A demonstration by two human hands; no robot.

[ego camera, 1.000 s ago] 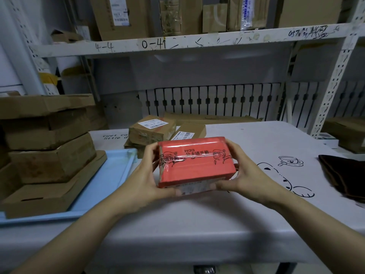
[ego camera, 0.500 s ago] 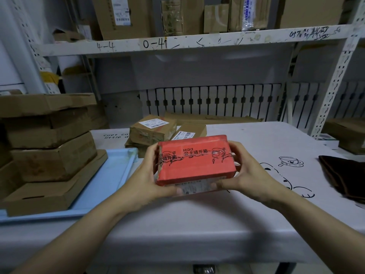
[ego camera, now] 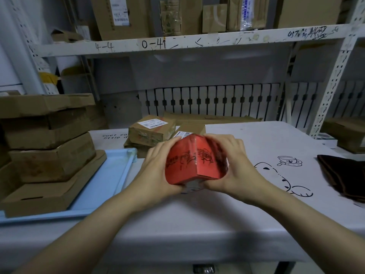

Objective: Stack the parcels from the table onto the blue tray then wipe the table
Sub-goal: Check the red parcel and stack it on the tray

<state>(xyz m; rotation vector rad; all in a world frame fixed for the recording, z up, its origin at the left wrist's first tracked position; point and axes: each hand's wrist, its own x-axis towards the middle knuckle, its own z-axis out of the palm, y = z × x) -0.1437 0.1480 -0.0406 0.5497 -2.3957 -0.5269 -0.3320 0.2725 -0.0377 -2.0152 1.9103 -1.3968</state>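
**Red parcel held in both hands above the table**

The left hand and right hand grip the red parcel from opposite sides, fingers curled round its edges, lifting it clear of the white table. The parcel is tilted, one corner pointing towards the camera, and blurred. Left of the left hand lies the blue tray, bearing a stack of brown cardboard boxes. Just beyond the hands sit brown parcels with white labels. Well to the right of the right hand lies a dark cloth.
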